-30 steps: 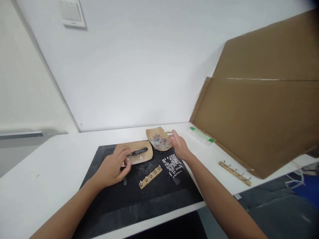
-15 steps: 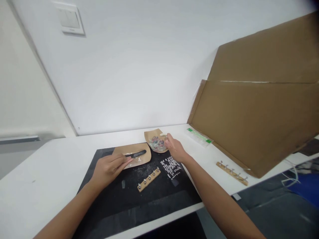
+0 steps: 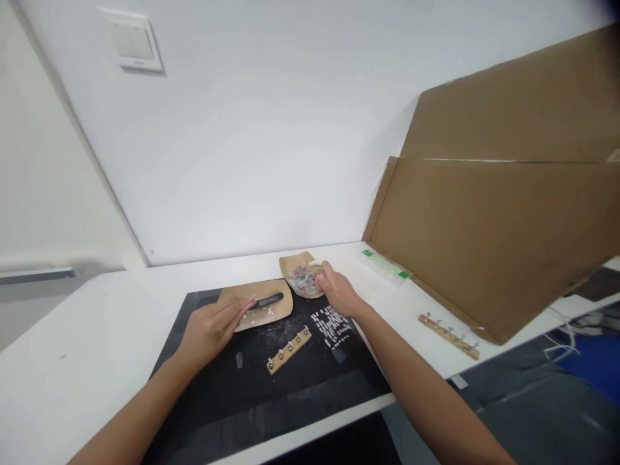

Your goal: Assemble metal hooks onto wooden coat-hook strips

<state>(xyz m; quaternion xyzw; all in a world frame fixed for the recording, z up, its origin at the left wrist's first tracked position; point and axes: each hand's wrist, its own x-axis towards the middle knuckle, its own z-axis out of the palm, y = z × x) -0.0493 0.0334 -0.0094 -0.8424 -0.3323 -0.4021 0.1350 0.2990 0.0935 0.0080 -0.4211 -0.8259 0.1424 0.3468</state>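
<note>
My left hand (image 3: 216, 325) is closed round one end of a black nail file (image 3: 269, 300), whose rounded end points right. Below the file lies a brown paper tray (image 3: 285, 309) with small white pieces in it. My right hand (image 3: 338, 289) has its fingers bent over a second brown paper tray (image 3: 289, 263), against a heap of small clear and coloured pieces (image 3: 303, 282). A white covering (image 3: 315, 263) shows on or at one of its fingertips. What those fingers pinch is hidden. Between the hands and nearer me lies a wooden strip (image 3: 289, 351) bearing several small metal stands with pale tips.
A black mat (image 3: 213, 400) covers part of the white table (image 3: 97, 323). Rows of small white pieces (image 3: 330, 327) lie on it, with a small clear piece (image 3: 239, 360). To the right are another wooden strip (image 3: 449, 336), a green-and-white plastic packet (image 3: 386, 265) and a large open cardboard box (image 3: 484, 232).
My left hand and the file have shifted very slightly. My right hand stays over the coloured pieces. The whole view has moved a little.
</note>
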